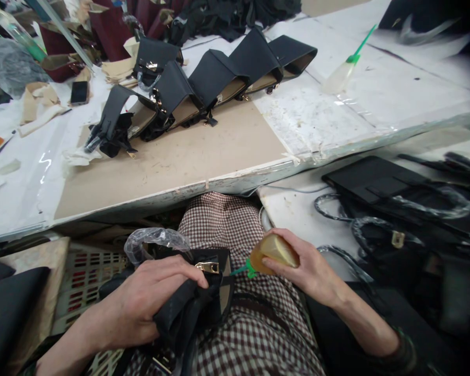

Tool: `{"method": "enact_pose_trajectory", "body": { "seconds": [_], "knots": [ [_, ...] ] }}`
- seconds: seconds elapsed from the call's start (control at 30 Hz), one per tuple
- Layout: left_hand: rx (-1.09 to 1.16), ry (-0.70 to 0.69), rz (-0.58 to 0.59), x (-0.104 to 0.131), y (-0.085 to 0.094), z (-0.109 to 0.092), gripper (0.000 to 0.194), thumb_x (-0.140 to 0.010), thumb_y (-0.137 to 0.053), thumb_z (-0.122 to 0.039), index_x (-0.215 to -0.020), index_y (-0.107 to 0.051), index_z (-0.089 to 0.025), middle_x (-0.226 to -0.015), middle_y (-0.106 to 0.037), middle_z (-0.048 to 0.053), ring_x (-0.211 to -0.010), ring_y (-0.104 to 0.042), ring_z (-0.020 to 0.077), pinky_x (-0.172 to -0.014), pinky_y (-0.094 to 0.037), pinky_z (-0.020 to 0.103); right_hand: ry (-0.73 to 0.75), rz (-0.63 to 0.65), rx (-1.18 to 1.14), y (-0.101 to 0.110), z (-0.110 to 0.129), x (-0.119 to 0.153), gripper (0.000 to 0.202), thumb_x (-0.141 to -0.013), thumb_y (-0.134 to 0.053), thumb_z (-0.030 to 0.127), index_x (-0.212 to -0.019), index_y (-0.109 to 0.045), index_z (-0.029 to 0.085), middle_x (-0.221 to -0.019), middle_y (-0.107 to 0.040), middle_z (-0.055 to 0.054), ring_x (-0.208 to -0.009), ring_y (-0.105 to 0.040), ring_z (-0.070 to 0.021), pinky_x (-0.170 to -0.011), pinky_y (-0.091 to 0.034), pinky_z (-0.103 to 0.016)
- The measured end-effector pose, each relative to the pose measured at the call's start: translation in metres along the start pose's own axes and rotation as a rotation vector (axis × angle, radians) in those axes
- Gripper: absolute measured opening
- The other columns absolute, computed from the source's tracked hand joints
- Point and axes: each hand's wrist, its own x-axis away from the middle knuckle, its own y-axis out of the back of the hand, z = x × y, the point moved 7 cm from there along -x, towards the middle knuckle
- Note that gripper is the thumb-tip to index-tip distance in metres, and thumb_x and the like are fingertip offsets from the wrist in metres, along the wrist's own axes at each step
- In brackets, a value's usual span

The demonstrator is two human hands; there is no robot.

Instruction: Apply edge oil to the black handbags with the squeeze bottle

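On my lap lies a black handbag [180,313] with a plastic-wrapped handle [152,241] and a gold zipper end [208,267]. My left hand [144,297] is closed on the bag, its index finger resting beside the gold piece; the other fingers are partly hidden. In my right hand [297,266] is a glue bottle [276,253] of amber liquid, held tilted with fingers wrapped round it. Its green nozzle [243,269] points left, with the tip at the bag's edge. I cannot tell whether the tip touches.
Several black bag bodies [215,73] stand in a row on the worktable [180,162]. Another bottle [342,73] with a green nozzle is at the right. A phone [79,92] lies at the left. Black bags [376,177] with wrapped handles fill the right side; a plastic crate [86,282] is lower left.
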Motion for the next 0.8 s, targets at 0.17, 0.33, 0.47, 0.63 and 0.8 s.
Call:
{"method": "enact_pose_trajectory", "body": {
  "seconds": [0.17, 0.33, 0.47, 0.63, 0.8],
  "knots": [
    [-0.003, 0.000, 0.006, 0.000, -0.003, 0.000, 0.038, -0.088, -0.056, -0.002, -0.122, -0.057, -0.017, -0.119, -0.071, 0.011, -0.105, -0.066, 0.0200, -0.092, -0.051, 0.029, -0.037, -0.072, -0.043, 0.002, -0.008, 0.003, 0.051, -0.086, -0.075, 0.053, -0.124, -0.058, 0.024, -0.109, -0.072, -0.006, -0.094, -0.068, -0.0271, -0.085, -0.054, -0.040],
    [-0.049, -0.014, -0.017, 0.000, -0.001, -0.005, 0.037, -0.088, -0.054, -0.002, -0.122, -0.058, -0.016, -0.116, -0.072, 0.012, -0.103, -0.068, 0.0205, -0.090, -0.053, 0.029, -0.048, -0.065, -0.057, -0.003, -0.012, 0.007, 0.053, -0.085, -0.076, 0.055, -0.125, -0.058, 0.025, -0.110, -0.072, -0.006, -0.095, -0.068, -0.0294, -0.086, -0.054, -0.042],
    [-0.060, -0.017, -0.016, 0.003, -0.004, -0.008, 0.038, -0.088, -0.054, -0.002, -0.122, -0.058, -0.017, -0.117, -0.072, 0.012, -0.105, -0.068, 0.0213, -0.092, -0.054, 0.029, -0.100, -0.045, -0.099, 0.000, -0.012, 0.012, 0.047, -0.086, -0.073, 0.054, -0.120, -0.061, 0.025, -0.101, -0.073, -0.003, -0.090, -0.068, -0.0274, -0.081, -0.053, -0.038],
    [-0.088, -0.034, -0.014, 0.013, -0.012, -0.014, 0.041, -0.085, -0.051, 0.000, -0.123, -0.057, -0.015, -0.118, -0.071, 0.012, -0.106, -0.069, 0.0209, -0.093, -0.052, 0.029, -0.156, -0.078, -0.142, 0.004, -0.013, 0.018, 0.047, -0.086, -0.071, 0.057, -0.118, -0.062, 0.024, -0.100, -0.072, -0.004, -0.091, -0.068, -0.0275, -0.082, -0.052, -0.038],
    [-0.125, -0.005, 0.043, 0.026, -0.026, -0.016, 0.054, -0.077, -0.048, 0.002, -0.128, -0.054, -0.014, -0.124, -0.069, 0.015, -0.115, -0.066, 0.0254, -0.095, -0.052, 0.034, -0.196, -0.036, -0.100, -0.006, -0.013, 0.016, 0.049, -0.084, -0.073, 0.055, -0.118, -0.063, 0.021, -0.097, -0.073, -0.005, -0.084, -0.068, -0.0267, -0.073, -0.054, -0.038]
  ]
}}
